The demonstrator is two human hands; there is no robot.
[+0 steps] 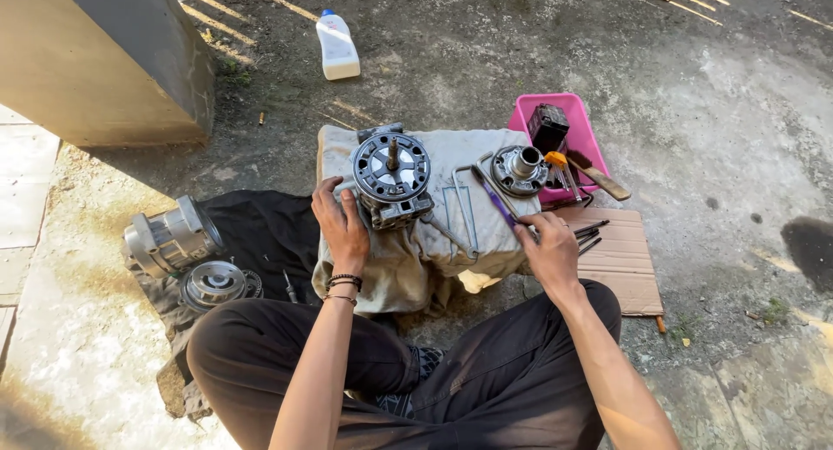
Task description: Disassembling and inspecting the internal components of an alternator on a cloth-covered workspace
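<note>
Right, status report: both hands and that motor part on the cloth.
Left hand steadies round motor part on cloth-covered block. Right hand grips purple-handled tool. Metal rods lie between.
</note>
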